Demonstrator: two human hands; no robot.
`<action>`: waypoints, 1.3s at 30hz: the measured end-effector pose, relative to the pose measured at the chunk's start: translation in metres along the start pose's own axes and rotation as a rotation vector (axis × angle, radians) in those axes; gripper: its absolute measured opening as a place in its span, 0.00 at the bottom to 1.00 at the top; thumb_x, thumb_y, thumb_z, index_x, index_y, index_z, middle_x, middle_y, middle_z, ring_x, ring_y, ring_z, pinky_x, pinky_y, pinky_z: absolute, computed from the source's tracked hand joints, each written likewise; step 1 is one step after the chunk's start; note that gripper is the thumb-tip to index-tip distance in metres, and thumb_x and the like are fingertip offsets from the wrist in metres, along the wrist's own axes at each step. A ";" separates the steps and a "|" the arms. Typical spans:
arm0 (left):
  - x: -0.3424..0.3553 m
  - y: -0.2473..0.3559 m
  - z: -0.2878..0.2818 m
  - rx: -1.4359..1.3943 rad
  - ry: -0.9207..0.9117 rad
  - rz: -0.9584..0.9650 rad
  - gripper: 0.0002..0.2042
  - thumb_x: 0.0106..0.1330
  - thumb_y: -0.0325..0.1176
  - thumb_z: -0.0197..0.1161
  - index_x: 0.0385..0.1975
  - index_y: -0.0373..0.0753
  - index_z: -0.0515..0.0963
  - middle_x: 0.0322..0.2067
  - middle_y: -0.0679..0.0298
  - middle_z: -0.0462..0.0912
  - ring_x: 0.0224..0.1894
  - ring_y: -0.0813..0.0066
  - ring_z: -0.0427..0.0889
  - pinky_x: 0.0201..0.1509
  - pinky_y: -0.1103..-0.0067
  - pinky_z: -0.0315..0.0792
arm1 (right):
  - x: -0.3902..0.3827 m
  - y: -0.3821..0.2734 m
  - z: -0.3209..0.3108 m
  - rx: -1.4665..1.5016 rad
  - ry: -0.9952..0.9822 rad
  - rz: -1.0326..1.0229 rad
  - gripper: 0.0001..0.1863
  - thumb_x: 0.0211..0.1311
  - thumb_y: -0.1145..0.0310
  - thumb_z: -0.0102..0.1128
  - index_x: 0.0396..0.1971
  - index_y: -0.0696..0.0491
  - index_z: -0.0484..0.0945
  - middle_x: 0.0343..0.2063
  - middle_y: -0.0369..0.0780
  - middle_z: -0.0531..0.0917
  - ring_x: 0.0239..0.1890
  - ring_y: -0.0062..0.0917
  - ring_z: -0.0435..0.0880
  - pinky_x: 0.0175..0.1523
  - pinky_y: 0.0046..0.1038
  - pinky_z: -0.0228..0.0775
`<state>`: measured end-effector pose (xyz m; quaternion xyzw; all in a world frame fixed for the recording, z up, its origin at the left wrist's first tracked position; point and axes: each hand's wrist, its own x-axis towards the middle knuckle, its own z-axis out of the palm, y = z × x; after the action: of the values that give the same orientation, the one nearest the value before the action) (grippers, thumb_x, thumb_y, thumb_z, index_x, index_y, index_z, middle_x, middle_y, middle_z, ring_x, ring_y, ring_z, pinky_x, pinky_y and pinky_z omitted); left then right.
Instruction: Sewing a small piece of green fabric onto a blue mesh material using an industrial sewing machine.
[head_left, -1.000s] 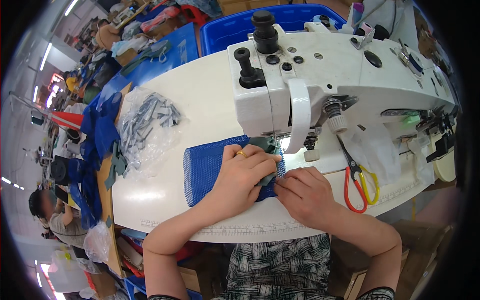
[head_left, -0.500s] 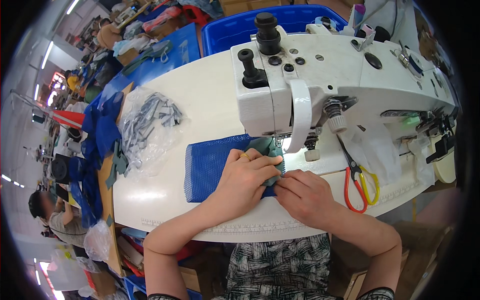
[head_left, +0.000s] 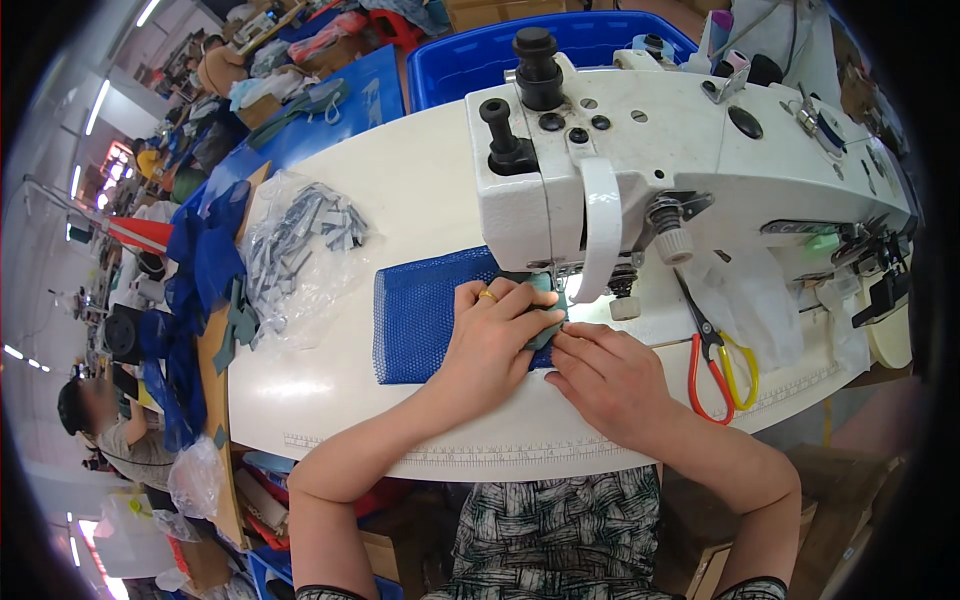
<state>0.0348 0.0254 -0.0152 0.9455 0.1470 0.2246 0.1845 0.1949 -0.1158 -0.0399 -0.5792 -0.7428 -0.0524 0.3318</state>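
A: Where is the cloth?
B: The blue mesh cloth [head_left: 425, 320] is spread under the left fingers [head_left: 528, 299] and out to their left. The green cloth [head_left: 543, 338] is laid on top of it, right by those fingertips.

A: How are the fingers set?
B: The left fingers are bent a little and pressed down on the green cloth. The right fingers [head_left: 590, 345] are held close together at the right edge of the cloth, with the thumb a bit lower. Whether any cloth is pinched cannot be told, as the undersides are hidden.

A: What is best done here?
B: Both layers should be kept flat, with no bumps. The edge should be steered straight by the right fingers, and no hard tug should be given. The needle end of the white sewing machine [head_left: 620, 120] is found just ahead of the left fingertips, so those tips should be kept back.

A: Where is there room?
B: Plain table [head_left: 320, 390] is seen left of the left fingers, up to the see-through bag [head_left: 310, 240] of gray strips. On the body side of the right fingers, the table's edge is marked by a ruler strip [head_left: 480, 455]. To their right, snips [head_left: 709, 338] are laid, which could be bumped by a wide swing.
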 end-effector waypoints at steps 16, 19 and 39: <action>0.004 0.021 -0.034 0.025 -0.173 -0.133 0.13 0.58 0.23 0.67 0.43 0.41 0.85 0.44 0.61 0.84 0.52 0.63 0.80 0.62 0.64 0.59 | 0.017 0.005 -0.008 0.455 -0.132 0.366 0.13 0.56 0.74 0.75 0.41 0.58 0.84 0.35 0.42 0.81 0.40 0.37 0.81 0.44 0.33 0.74; 0.011 0.027 -0.050 0.047 -0.184 -0.106 0.07 0.61 0.25 0.68 0.38 0.40 0.83 0.42 0.61 0.83 0.50 0.64 0.80 0.63 0.63 0.59 | 0.021 0.002 -0.009 0.530 -0.170 0.500 0.13 0.55 0.69 0.75 0.41 0.53 0.87 0.32 0.39 0.85 0.42 0.38 0.83 0.50 0.37 0.73; 0.000 0.015 -0.012 0.007 -0.082 0.035 0.17 0.54 0.21 0.67 0.44 0.42 0.88 0.49 0.67 0.87 0.50 0.68 0.82 0.60 0.66 0.57 | -0.002 -0.005 -0.007 0.137 -0.007 -0.063 0.10 0.50 0.72 0.66 0.35 0.54 0.81 0.37 0.37 0.82 0.42 0.29 0.83 0.43 0.30 0.76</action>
<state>0.0320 0.0152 0.0009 0.9570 0.1235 0.1882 0.1832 0.1934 -0.1226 -0.0343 -0.5317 -0.7635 -0.0097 0.3664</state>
